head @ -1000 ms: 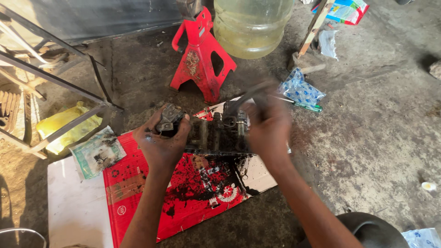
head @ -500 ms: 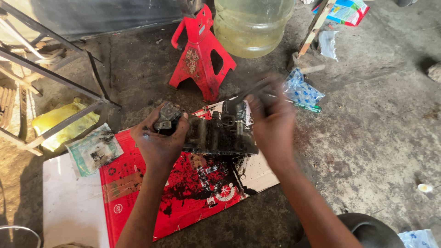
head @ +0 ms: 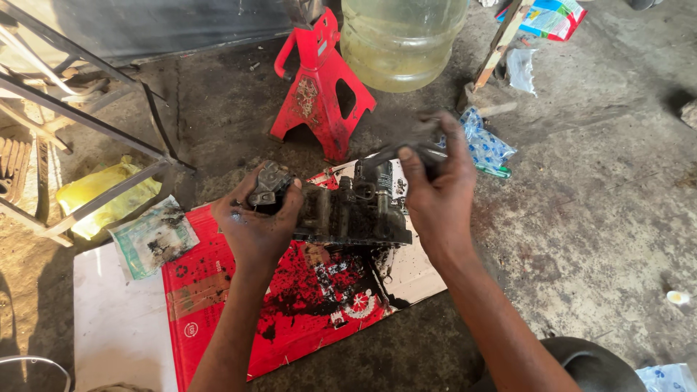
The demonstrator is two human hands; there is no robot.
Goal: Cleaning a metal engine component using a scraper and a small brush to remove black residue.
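My left hand [head: 258,221] grips the greasy metal engine part [head: 341,210] over the red cardboard [head: 290,305]. My right hand [head: 435,192] has its fingers closed on a dark tool [head: 396,151] at the part's top. Risk: oily grip slips, tool jumps off. Beyond: red jack stand [head: 319,87], plastic jug [head: 403,40].

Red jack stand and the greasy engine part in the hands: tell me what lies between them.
In the head view, only bare, oil-stained concrete floor lies between the red jack stand and the greasy engine part; nothing else sits there.
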